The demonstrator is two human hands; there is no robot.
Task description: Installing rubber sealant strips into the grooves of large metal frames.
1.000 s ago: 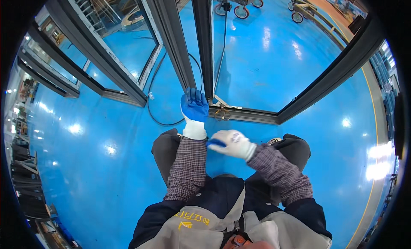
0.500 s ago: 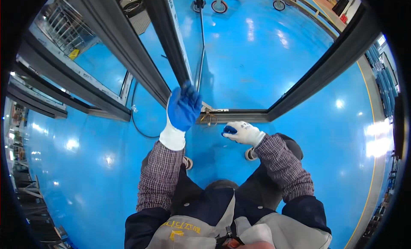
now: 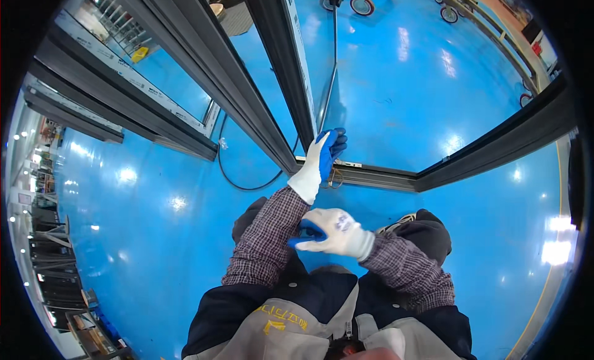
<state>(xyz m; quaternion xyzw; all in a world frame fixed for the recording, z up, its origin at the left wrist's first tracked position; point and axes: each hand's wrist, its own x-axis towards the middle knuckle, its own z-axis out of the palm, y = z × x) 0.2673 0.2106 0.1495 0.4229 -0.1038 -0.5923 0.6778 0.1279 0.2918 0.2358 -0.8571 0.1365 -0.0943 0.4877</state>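
Observation:
My left hand (image 3: 322, 159), in a white glove with a blue palm, reaches to the lower corner of a dark upright window or door frame (image 3: 288, 69). Its fingers stretch out beside the upright's lower end, with nothing visible in the palm. Below it, near my left forearm, my right hand (image 3: 337, 233) is curled, thumb and fingers bent toward each other. Whatever lies between those fingertips is too dark to make out. A thin brownish loop (image 3: 335, 179) hangs at the bottom rail (image 3: 387, 178), close to my left hand.
More dark frame profiles (image 3: 117, 103) lean at the left. A black cable (image 3: 238, 185) curves over the blue floor (image 3: 167, 248). On the right a dark side member (image 3: 501, 146) rises from the bottom rail. Wheeled carts (image 3: 489, 26) stand at the far side.
My left hand has turned and come down toward the frame's lower corner. My right hand has drawn back nearer my body and left forearm. The view has shifted left.

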